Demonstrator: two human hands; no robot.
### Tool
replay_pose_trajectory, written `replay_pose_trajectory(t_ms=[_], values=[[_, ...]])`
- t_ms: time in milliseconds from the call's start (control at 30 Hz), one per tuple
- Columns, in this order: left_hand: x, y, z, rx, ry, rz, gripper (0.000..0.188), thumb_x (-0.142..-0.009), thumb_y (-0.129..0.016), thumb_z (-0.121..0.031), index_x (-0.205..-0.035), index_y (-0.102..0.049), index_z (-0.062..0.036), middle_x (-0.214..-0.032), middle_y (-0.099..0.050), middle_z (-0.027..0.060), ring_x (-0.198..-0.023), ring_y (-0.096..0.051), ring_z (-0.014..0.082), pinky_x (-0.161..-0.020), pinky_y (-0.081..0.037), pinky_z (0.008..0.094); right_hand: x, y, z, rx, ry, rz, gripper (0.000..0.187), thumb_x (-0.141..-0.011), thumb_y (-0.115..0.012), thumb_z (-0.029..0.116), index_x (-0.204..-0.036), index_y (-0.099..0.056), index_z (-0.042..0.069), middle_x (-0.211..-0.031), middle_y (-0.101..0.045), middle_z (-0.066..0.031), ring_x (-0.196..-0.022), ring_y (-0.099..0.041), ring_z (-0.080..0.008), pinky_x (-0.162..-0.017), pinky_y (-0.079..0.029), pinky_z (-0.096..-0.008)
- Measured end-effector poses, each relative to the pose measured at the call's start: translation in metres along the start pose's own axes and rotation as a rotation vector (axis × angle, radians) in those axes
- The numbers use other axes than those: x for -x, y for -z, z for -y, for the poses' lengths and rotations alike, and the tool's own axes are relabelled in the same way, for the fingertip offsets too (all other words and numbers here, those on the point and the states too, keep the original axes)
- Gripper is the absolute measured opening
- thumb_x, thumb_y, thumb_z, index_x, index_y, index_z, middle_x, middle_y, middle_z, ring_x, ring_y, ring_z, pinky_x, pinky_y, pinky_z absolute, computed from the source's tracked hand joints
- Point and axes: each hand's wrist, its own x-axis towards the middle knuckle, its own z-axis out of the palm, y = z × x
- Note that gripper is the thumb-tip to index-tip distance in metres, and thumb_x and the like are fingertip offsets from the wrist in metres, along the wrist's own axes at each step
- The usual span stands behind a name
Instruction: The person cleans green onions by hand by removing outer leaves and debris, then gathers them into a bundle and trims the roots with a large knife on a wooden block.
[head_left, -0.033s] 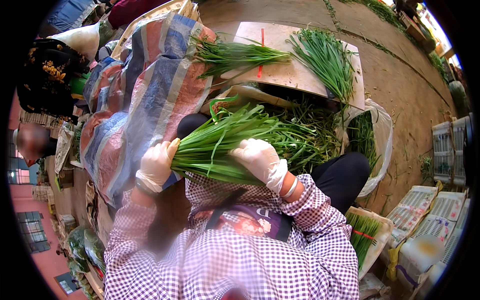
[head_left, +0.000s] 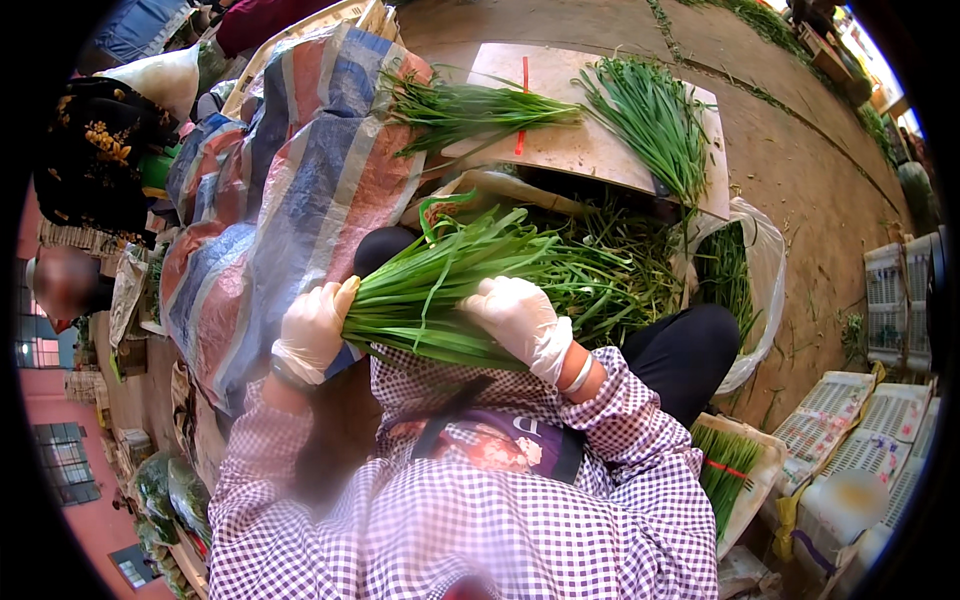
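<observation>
A thick bunch of green garlic chives (head_left: 440,290) lies crosswise over my lap, leaf ends fanned to the right. My left hand (head_left: 315,325), in a thin white glove, is closed round its left end. My right hand (head_left: 512,318), gloved as well, has its fingers curled into the leaves near the middle; the fingertips are partly hidden. Beyond the bunch, a board (head_left: 560,165) carries one pile of chives (head_left: 480,112) at its left and another pile (head_left: 650,125) at its right. A red strip (head_left: 520,142) crosses the board under the left pile.
Loose chives and trimmings (head_left: 625,270) heap up below the board. A clear plastic bag (head_left: 768,290) holds more greens. Striped sheeting (head_left: 330,170) covers something on the left. White crates (head_left: 825,425) and a tray of banded chives (head_left: 765,470) stand right. Another person (head_left: 70,285) is far left.
</observation>
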Motion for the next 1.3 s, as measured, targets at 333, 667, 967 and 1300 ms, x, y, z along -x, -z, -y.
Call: replay_pose_trajectory(t_ms=[333, 667, 967, 1300], values=[[0.004, -0.005, 0.002, 0.034, 0.017, 0.023, 0.038, -0.081, -0.055, -0.010, -0.119, -0.055, -0.0086, -0.088, -0.057, 0.0043, -0.071, -0.057, 0.0204, -0.063, -0.047, 0.0330, 0.003, 0.010, 0.005, -0.045, -0.033, -0.028, 0.005, -0.077, -0.063, 0.013, -0.078, -0.058, 0.010, -0.074, -0.055, -0.0061, -0.071, -0.060, -0.0261, -0.062, -0.049, -0.0378], [0.011, -0.013, 0.009, 0.082, 0.065, 0.000, 0.038, -0.081, -0.055, -0.008, -0.119, -0.055, -0.0090, -0.089, -0.058, 0.0050, -0.074, -0.058, 0.0219, -0.065, -0.048, 0.0339, 0.059, 0.066, -0.057, -0.245, -0.468, -0.078, 0.005, -0.080, -0.067, 0.014, -0.082, -0.067, 0.009, -0.077, -0.063, -0.0086, -0.073, -0.062, -0.0282, -0.066, -0.049, -0.0379], [0.013, -0.017, 0.010, 0.120, 0.083, -0.021, 0.039, -0.081, -0.055, -0.010, -0.120, -0.055, -0.0096, -0.089, -0.058, 0.0050, -0.075, -0.059, 0.0226, -0.066, -0.048, 0.0346, 0.015, 0.040, 0.001, -0.104, -0.144, -0.051, 0.017, -0.077, -0.072, 0.019, -0.090, -0.068, 0.010, -0.082, -0.065, -0.0069, -0.077, -0.063, -0.0261, -0.070, -0.051, -0.0357], [0.014, -0.018, 0.009, 0.119, 0.083, -0.031, 0.036, -0.082, -0.054, -0.009, -0.118, -0.055, -0.0095, -0.088, -0.058, 0.0050, -0.074, -0.059, 0.0222, -0.065, -0.048, 0.0342, -0.008, -0.010, 0.008, -0.105, -0.114, -0.054, 0.009, -0.080, -0.067, 0.016, -0.084, -0.063, 0.010, -0.077, -0.060, -0.0075, -0.074, -0.062, -0.0283, -0.066, -0.050, -0.0385]])
